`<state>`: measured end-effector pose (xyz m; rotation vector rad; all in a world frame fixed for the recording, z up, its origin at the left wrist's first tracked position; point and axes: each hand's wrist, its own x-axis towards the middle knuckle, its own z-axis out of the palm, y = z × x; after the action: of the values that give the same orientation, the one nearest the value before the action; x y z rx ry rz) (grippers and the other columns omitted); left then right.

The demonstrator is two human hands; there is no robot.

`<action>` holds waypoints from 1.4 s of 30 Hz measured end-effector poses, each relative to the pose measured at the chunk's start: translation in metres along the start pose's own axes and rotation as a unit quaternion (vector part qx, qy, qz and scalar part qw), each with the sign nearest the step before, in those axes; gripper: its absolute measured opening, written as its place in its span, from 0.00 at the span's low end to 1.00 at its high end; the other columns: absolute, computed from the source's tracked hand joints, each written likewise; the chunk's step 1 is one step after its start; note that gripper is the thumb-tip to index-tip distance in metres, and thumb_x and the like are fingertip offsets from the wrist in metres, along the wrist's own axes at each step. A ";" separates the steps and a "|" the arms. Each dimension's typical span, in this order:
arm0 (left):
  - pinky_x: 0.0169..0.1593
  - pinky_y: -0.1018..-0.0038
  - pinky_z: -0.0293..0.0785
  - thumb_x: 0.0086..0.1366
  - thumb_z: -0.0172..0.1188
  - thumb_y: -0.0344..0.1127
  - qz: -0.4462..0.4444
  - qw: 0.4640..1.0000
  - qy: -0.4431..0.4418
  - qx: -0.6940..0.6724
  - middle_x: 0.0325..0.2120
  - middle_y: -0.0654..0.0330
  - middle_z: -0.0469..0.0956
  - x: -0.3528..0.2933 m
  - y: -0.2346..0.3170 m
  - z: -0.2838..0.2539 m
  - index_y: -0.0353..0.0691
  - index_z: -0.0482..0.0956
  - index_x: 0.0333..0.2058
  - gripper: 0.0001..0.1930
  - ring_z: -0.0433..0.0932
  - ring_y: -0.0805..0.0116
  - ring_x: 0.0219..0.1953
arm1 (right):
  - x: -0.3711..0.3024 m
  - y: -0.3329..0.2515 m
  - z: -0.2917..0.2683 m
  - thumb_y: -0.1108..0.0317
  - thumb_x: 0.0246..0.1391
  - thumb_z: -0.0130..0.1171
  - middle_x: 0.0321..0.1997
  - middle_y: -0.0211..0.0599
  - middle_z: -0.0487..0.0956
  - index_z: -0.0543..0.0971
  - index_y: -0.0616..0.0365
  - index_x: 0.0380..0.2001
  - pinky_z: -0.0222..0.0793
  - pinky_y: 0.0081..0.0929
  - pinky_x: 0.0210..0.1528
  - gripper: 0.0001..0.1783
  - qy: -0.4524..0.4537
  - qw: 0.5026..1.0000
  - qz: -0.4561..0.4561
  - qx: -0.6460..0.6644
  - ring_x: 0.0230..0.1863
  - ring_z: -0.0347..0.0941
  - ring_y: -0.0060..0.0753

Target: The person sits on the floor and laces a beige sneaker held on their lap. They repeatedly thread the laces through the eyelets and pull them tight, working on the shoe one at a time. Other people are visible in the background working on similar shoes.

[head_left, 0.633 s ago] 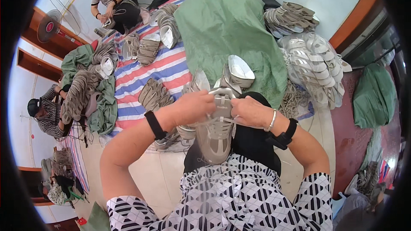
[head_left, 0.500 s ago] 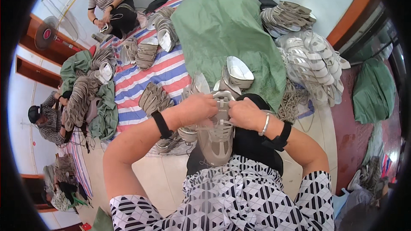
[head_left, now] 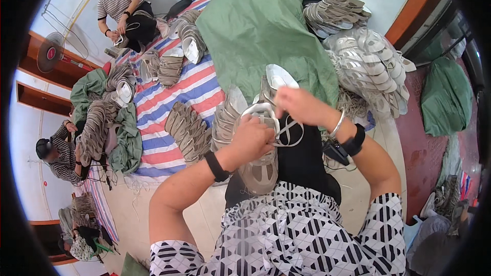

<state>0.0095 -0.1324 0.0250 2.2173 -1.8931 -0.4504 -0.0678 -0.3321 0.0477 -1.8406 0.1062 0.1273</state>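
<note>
A taupe mesh shoe upper lies on my lap, toe toward me, its white-lined collar at the far end. My left hand is closed over the tongue and eyelet area and grips the upper. Just above the collar's right side, my right hand is closed in a pinch on a pale shoelace, though the fingertips partly hide the spot. The shoelace hangs in a loose loop at the upper's right side. Beyond my hands stand more nested uppers, with a white-lined one nearest my right hand.
A striped sheet bears more stacks of uppers. Ahead lies a large green cloth. Bagged uppers and a bundle of laces are to the right. Co-workers sit at the left, near a fan.
My right hand has moved right and up, away from the tongue, and a lace loop now hangs at the side. My left hand has shifted down over the eyelets.
</note>
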 end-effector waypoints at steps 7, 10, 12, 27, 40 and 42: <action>0.54 0.63 0.56 0.46 0.68 0.44 0.045 0.997 -0.057 -0.039 0.22 0.71 0.75 -0.007 -0.008 -0.010 0.55 0.81 0.24 0.07 0.69 0.62 0.36 | -0.014 -0.036 -0.027 0.62 0.57 0.53 0.24 0.27 0.74 0.74 0.54 0.34 0.64 0.20 0.21 0.09 -0.046 0.993 0.026 -0.109 0.22 0.69 0.17; 0.53 0.63 0.58 0.48 0.67 0.41 0.014 0.997 -0.014 -0.073 0.23 0.68 0.76 0.006 0.004 -0.006 0.52 0.81 0.24 0.05 0.70 0.61 0.37 | -0.032 -0.074 -0.110 0.65 0.59 0.53 0.29 0.23 0.70 0.72 0.59 0.50 0.62 0.11 0.23 0.17 0.036 0.891 -0.238 0.386 0.24 0.63 0.10; 0.52 0.63 0.59 0.50 0.65 0.39 -0.018 0.991 0.067 -0.110 0.25 0.65 0.76 -0.001 0.002 0.000 0.50 0.80 0.28 0.05 0.71 0.60 0.38 | -0.061 -0.115 -0.154 0.65 0.60 0.52 0.21 0.20 0.65 0.72 0.63 0.50 0.55 0.07 0.20 0.18 0.015 0.850 -0.283 0.444 0.17 0.56 0.09; 0.43 0.65 0.72 0.45 0.67 0.26 0.034 0.997 0.024 -0.065 0.36 0.60 0.70 -0.043 -0.045 -0.027 0.43 0.71 0.31 0.15 0.70 0.56 0.44 | -0.012 0.010 0.060 0.60 0.52 0.54 0.28 0.41 0.79 0.80 0.47 0.33 0.72 0.41 0.34 0.08 0.037 0.950 -0.153 -0.270 0.33 0.77 0.47; 0.42 0.69 0.72 0.52 0.65 0.29 -0.028 0.975 0.111 -0.192 0.34 0.56 0.71 -0.061 -0.050 -0.007 0.40 0.72 0.32 0.11 0.72 0.56 0.39 | 0.013 0.001 0.092 0.68 0.48 0.54 0.30 0.45 0.79 0.76 0.56 0.31 0.72 0.43 0.36 0.07 -0.059 0.907 -0.156 -0.387 0.35 0.77 0.48; 0.42 0.69 0.72 0.55 0.64 0.31 -0.075 0.939 0.133 -0.309 0.35 0.55 0.71 -0.064 -0.050 -0.004 0.38 0.73 0.31 0.08 0.72 0.55 0.39 | 0.018 0.011 0.080 0.69 0.47 0.55 0.31 0.44 0.78 0.74 0.56 0.32 0.72 0.43 0.34 0.07 0.011 0.864 -0.216 -0.456 0.34 0.78 0.48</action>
<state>0.0488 -0.0615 0.0182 1.8801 -1.2267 -0.6268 -0.0545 -0.2581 0.0130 -2.7609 -0.4274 -0.1990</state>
